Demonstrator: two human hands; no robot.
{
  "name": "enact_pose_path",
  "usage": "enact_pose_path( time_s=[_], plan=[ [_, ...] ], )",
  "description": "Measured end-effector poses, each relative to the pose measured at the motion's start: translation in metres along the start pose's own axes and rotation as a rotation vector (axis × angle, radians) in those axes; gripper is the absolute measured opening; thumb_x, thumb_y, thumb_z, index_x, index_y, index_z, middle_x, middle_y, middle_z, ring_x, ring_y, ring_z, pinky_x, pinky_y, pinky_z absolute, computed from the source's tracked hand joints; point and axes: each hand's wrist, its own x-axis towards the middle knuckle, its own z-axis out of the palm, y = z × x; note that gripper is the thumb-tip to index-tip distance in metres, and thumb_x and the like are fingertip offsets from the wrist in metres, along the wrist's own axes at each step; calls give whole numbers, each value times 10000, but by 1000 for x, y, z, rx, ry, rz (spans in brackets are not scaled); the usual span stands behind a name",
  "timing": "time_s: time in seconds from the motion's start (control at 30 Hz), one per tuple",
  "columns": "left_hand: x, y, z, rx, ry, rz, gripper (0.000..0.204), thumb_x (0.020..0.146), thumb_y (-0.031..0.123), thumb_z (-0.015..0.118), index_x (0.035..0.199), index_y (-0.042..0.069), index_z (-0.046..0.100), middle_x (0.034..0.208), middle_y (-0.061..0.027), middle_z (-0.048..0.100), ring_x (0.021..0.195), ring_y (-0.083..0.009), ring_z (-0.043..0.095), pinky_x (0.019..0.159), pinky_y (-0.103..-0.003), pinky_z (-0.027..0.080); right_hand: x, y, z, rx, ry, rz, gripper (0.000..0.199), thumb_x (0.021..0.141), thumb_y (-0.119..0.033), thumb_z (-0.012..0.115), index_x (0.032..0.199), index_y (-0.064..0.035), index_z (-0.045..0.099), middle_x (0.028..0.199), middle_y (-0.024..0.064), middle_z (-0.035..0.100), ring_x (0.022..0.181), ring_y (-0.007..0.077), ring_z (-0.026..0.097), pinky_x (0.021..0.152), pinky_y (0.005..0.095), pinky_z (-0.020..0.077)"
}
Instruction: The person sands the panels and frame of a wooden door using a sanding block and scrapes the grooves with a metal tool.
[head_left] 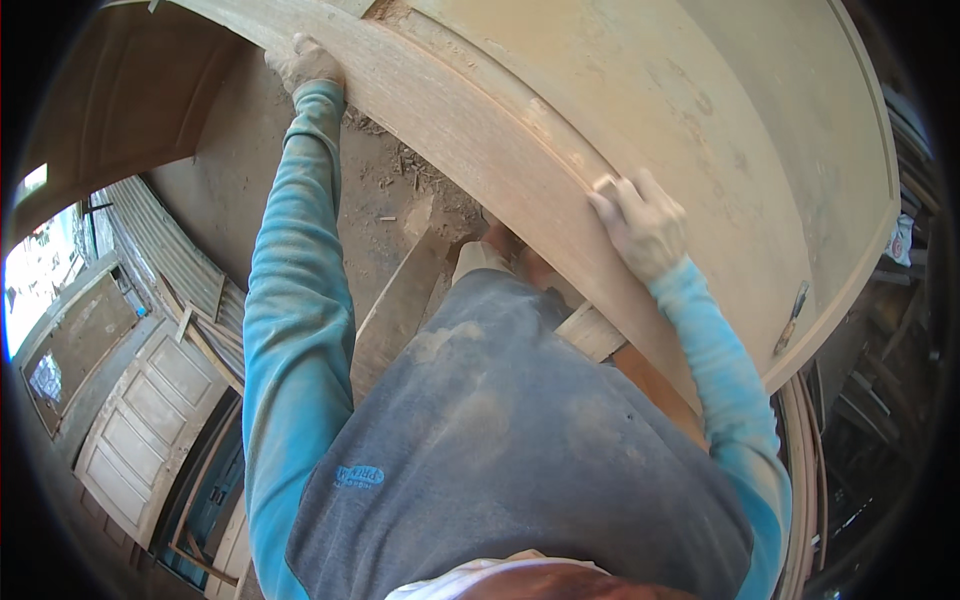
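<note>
A large wooden door [480, 130], dusty with pale wood powder, lies across the upper part of the view, with a molded groove along its near rail. My left hand [308, 65] is closed around the door's near edge at the upper left. On the right, my right hand [645, 225] presses down on the door beside the groove. Its fingers are closed on a small pale piece [605, 183], whose kind I cannot make out. A chisel-like tool [792, 318] with a thin handle lies on the door near its right end.
Wood scraps and shavings litter the dirt floor [385, 195] below the door. Wooden support pieces [590, 332] stand under its near edge. At the left lean a paneled door [150, 425] and corrugated sheeting [165, 235]. Stacked timber [870, 400] fills the right side.
</note>
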Motion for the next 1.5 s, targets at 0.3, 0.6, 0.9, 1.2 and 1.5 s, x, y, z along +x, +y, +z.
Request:
enact_pose_path(
  time_s=[0.3,0.6,0.9,1.2,1.5],
  plan=[
    [1,7,11,-27,-20,63,708,1013,324,522,1539,-66,254,1443,-328,531,1290,-437,581,1106,-433,460,137,-41,58,-3,114,-46,275,1016,-348,619,988,-75,633,999,109,655,886,304,727,740,441,614],
    [5,4,1,90,16,-49,742,1029,364,509,1564,-54,210,1450,-334,522,1305,-430,576,1110,-431,461,-27,10,-10,-20,-14,14,236,1016,-327,615,1054,-98,658,973,88,637,815,266,712,667,393,605],
    [11,-6,9,83,-6,-20,725,1028,359,519,1547,-70,250,1458,-334,519,1322,-431,562,1128,-424,444,108,-37,42,23,28,-50,198,1028,-290,602,1087,-112,664,1020,138,653,932,314,726,779,426,610],
    [-11,15,9,-68,3,7,669,1020,293,559,1487,-117,310,1420,-327,541,1285,-404,587,1082,-416,459,84,-24,27,-10,36,59,277,1004,-366,628,1035,-91,649,939,117,664,846,306,728,679,431,599],
    [11,-21,11,-69,10,105,630,1037,267,552,1491,-95,308,1394,-315,560,1280,-397,591,1078,-423,462,23,-11,5,-35,12,96,264,976,-339,682,988,-82,623,926,127,649,770,337,706,633,430,583]
  ],
)
